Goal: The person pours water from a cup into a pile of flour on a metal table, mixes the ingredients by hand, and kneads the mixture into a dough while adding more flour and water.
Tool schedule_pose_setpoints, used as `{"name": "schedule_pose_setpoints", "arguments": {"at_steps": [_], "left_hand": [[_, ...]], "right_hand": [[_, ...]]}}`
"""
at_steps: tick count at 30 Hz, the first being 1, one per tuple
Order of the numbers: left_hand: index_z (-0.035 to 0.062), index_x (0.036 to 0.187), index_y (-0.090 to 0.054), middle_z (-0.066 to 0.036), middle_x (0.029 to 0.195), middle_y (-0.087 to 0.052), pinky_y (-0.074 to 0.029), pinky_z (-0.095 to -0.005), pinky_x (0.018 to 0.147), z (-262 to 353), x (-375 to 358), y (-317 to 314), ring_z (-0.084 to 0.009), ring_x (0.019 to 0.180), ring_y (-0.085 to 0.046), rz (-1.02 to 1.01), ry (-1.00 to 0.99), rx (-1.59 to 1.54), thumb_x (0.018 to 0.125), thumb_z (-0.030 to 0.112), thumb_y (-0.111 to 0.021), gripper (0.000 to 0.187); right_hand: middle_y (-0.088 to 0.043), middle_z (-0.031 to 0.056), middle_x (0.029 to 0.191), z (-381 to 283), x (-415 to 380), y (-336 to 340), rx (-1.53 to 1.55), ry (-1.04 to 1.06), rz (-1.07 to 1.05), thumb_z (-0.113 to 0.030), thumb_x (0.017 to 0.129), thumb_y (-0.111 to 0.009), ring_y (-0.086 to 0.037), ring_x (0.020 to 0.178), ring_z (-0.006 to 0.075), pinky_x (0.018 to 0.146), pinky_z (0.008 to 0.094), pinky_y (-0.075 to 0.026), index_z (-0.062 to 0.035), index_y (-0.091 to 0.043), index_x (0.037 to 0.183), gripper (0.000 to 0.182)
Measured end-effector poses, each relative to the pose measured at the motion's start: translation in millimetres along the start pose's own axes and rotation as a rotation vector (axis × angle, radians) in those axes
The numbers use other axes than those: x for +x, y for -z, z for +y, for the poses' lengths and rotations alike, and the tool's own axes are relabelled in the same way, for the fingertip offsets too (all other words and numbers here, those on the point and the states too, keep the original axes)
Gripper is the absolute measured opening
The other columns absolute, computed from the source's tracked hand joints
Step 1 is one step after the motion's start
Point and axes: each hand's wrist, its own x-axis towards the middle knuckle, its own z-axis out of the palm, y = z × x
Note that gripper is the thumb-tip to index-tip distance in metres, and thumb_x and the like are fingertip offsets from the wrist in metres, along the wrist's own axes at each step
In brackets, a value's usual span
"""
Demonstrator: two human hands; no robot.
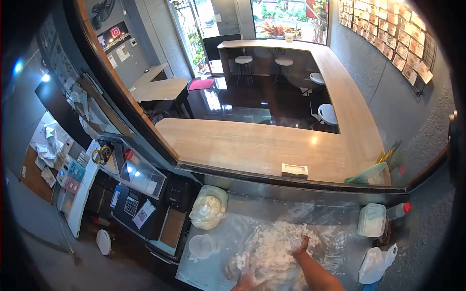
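A loose, crumbly heap of white floury dough [274, 250] is spread over the metal worktop [221, 242]. At the heap's right side lies my right hand [302, 245], its fingers partly sunk in flour, so what they hold cannot be made out. Near the bottom edge, my left hand [245, 280] touches the lower left of the heap, its fingers dusted white and indistinct. A clear plastic cup [202, 246] stands left of the dough. Behind the cup is a plastic bag [208, 207] with pale contents.
On the right stand a white-filled tub [372, 219], a red-capped bottle [400, 210] and a white plastic container [376, 264]. A raised wooden counter [242, 140] runs behind the worktop. To the left are a calculator [131, 205] and a black drawer unit.
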Motion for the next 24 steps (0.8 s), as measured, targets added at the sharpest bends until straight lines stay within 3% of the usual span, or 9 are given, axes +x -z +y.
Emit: {"name": "schedule_pose_setpoints", "arguments": {"at_steps": [1, 4, 7, 9, 11, 14, 15, 20, 24], "left_hand": [[0.0031, 0.139, -0.055, -0.020, 0.146, -0.050, -0.026, -0.0487, 0.117, 4.8, 11.1, -11.0, -0.0369, 0.135, -0.045, 0.012, 0.015, -0.047, 0.091, 0.045, -0.060, 0.064], [0.0034, 0.139, -0.055, -0.019, 0.145, -0.050, -0.026, -0.0486, 0.117, 23.6, 52.1, -41.0, -0.0368, 0.135, -0.045, 0.100, 0.052, -0.221, 0.091, 0.045, -0.060, 0.064], [0.0036, 0.139, -0.055, -0.019, 0.145, -0.050, -0.026, -0.0484, 0.117, 36.7, 78.2, -54.5, -0.0367, 0.135, -0.045, 0.130, 0.178, -0.373, 0.091, 0.046, -0.060, 0.064], [0.0037, 0.138, -0.055, -0.019, 0.145, -0.051, -0.026, -0.0483, 0.117, 42.6, 94.9, -57.8, -0.0367, 0.134, -0.045, 0.078, 0.249, -0.353, 0.091, 0.046, -0.060, 0.064], [0.0065, 0.141, -0.053, -0.019, 0.142, -0.052, -0.028, -0.0479, 0.117, 27.0, 121.6, -70.3, -0.0346, 0.133, -0.046, 0.060, -0.156, 0.431, 0.089, 0.052, -0.061, 0.070], [0.0096, 0.144, -0.052, -0.020, 0.142, -0.052, -0.026, -0.0478, 0.118, 47.6, 171.0, -44.3, -0.0335, 0.134, -0.045, -0.386, 0.018, 0.659, 0.088, 0.053, -0.063, 0.072], [0.0109, 0.141, -0.054, -0.019, 0.138, -0.055, -0.030, -0.0493, 0.114, 41.4, 180.8, -54.5, -0.0324, 0.131, -0.049, -0.225, 0.031, 0.548, 0.087, 0.054, -0.063, 0.070], [0.0106, 0.115, -0.069, -0.010, 0.102, -0.067, -0.048, -0.0449, 0.087, 16.7, 210.8, -80.3, -0.0286, 0.103, -0.062, -0.046, -0.062, 0.525, 0.089, 0.044, -0.061, 0.043], [0.0030, 0.118, -0.068, -0.016, 0.123, -0.066, -0.046, -0.0510, 0.098, 21.8, 258.6, -81.9, -0.0319, 0.117, -0.060, -0.589, -0.082, 0.536, 0.089, 0.031, -0.057, 0.042]], "right_hand": [[-0.059, 0.0100, 0.133, 5.4, -4.9, -8.3, -0.001, 0.005, -0.007, -0.063, 0.093, -0.041, -0.056, 0.116, 0.0348, 0.104, 0.0533, -0.041, -0.0141, -0.060, 0.127, 0.063], [-0.056, 0.0068, 0.141, 38.1, -18.0, -49.7, -0.184, 0.035, 0.621, -0.065, 0.095, -0.035, -0.050, 0.127, 0.0352, 0.104, 0.0566, -0.040, -0.0152, -0.054, 0.139, 0.069], [-0.052, 0.0145, 0.145, -7.7, -75.3, 107.3, -0.417, -0.379, 0.609, -0.068, 0.094, -0.041, -0.051, 0.127, 0.0383, 0.106, 0.0518, -0.042, -0.0169, -0.047, 0.147, 0.073], [-0.052, 0.0143, 0.144, 19.1, -138.4, -31.4, -0.517, -0.078, 0.660, -0.067, 0.095, -0.041, -0.051, 0.127, 0.0381, 0.106, 0.0518, -0.042, -0.0168, -0.047, 0.146, 0.072], [-0.052, 0.0141, 0.144, 19.9, -191.2, -66.4, -0.502, 0.015, 0.734, -0.066, 0.095, -0.040, -0.051, 0.126, 0.0379, 0.106, 0.0518, -0.042, -0.0167, -0.048, 0.146, 0.072], [-0.053, 0.0137, 0.144, 30.2, -233.7, -78.4, -0.390, 0.133, 0.815, -0.065, 0.096, -0.040, -0.051, 0.126, 0.0377, 0.106, 0.0519, -0.042, -0.0165, -0.048, 0.146, 0.070], [-0.053, 0.0136, 0.144, 32.4, -239.9, -75.8, -0.350, 0.163, 0.820, -0.065, 0.096, -0.040, -0.051, 0.126, 0.0376, 0.106, 0.0519, -0.042, -0.0165, -0.048, 0.145, 0.070], [-0.053, 0.0130, 0.143, 57.7, -196.9, -21.2, -0.223, 0.177, 0.689, -0.064, 0.097, -0.039, -0.052, 0.126, 0.0372, 0.106, 0.0519, -0.043, -0.0162, -0.049, 0.144, 0.068], [-0.054, 0.0125, 0.143, 30.3, -84.2, -29.0, -0.335, 0.124, 0.570, -0.062, 0.098, -0.039, -0.052, 0.125, 0.0369, 0.106, 0.0519, -0.043, -0.0159, -0.050, 0.144, 0.066]]}}
